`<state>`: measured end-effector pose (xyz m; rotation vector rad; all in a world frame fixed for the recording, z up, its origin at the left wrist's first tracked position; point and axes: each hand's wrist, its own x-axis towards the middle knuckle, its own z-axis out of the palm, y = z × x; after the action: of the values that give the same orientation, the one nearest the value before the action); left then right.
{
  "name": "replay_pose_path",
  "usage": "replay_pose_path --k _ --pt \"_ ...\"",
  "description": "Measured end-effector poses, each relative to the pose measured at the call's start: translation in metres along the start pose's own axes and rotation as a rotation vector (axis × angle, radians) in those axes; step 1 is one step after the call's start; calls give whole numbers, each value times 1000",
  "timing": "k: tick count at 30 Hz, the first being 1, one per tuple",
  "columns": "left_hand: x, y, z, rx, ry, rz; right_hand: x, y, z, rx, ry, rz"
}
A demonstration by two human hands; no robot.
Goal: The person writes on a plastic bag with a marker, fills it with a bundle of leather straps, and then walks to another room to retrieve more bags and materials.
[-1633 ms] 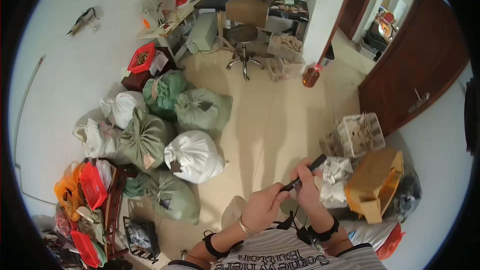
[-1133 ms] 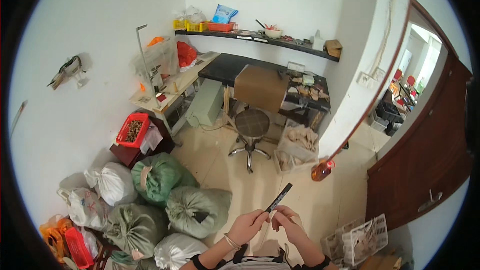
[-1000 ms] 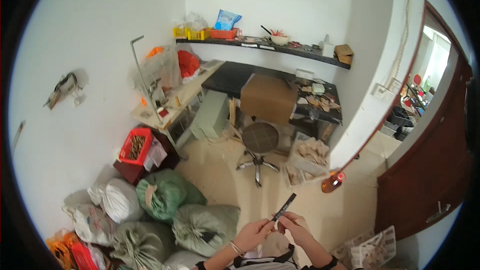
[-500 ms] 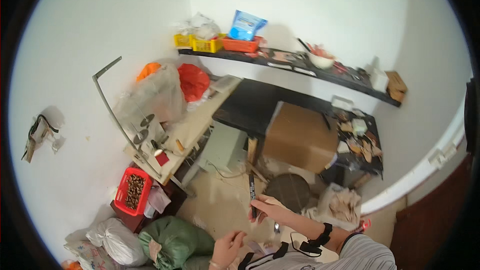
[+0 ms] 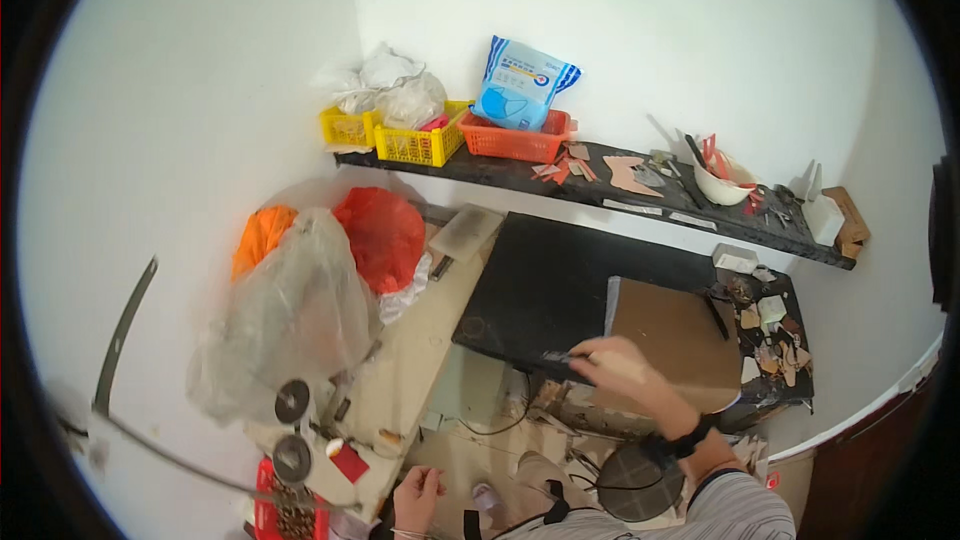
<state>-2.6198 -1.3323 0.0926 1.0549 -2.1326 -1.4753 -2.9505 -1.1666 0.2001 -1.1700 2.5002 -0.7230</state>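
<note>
My right hand (image 5: 622, 368) reaches forward over the front edge of the black desk top (image 5: 560, 275). It grips a thin dark tool (image 5: 558, 357) whose tip points left along that edge. Just right of the hand a brown board (image 5: 685, 325) lies on the desk. My left hand (image 5: 418, 496) hangs low near the bottom of the view, holding nothing, with its fingers loosely bent, beside the corner of a pale wooden table (image 5: 420, 360).
A dark wall shelf (image 5: 600, 195) carries yellow baskets (image 5: 420, 143), an orange basket (image 5: 520, 138) with a blue-white packet, and a white bowl (image 5: 722, 190). Clear, orange and red bags (image 5: 310, 280) crowd the wooden table. A round black stool (image 5: 640, 480) stands below my right arm.
The view has swung up from the floor sacks to the desk. Both hands held the tool before; now only the right holds it, reaching to the desk edge, and the left has dropped.
</note>
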Motion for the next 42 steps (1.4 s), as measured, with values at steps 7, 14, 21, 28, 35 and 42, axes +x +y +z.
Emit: replay_pose_path --k 7,14,21,28,35,42 --pt "118 0 6 300 -6 138 192 59 -119 -345 509 -144" --pt "215 -4 36 382 -21 37 392 83 -213 -302 776 -180" --pt "341 61 86 384 -236 12 538 159 -214 -1015 691 -345" --pt "403 111 123 396 -306 -21 595 148 -201 -613 -284 -229" --pt "429 99 162 331 -320 -2 614 186 -172 -509 -74 -559" --pt "464 165 174 363 -369 167 583 134 -247 -406 -133 -360"
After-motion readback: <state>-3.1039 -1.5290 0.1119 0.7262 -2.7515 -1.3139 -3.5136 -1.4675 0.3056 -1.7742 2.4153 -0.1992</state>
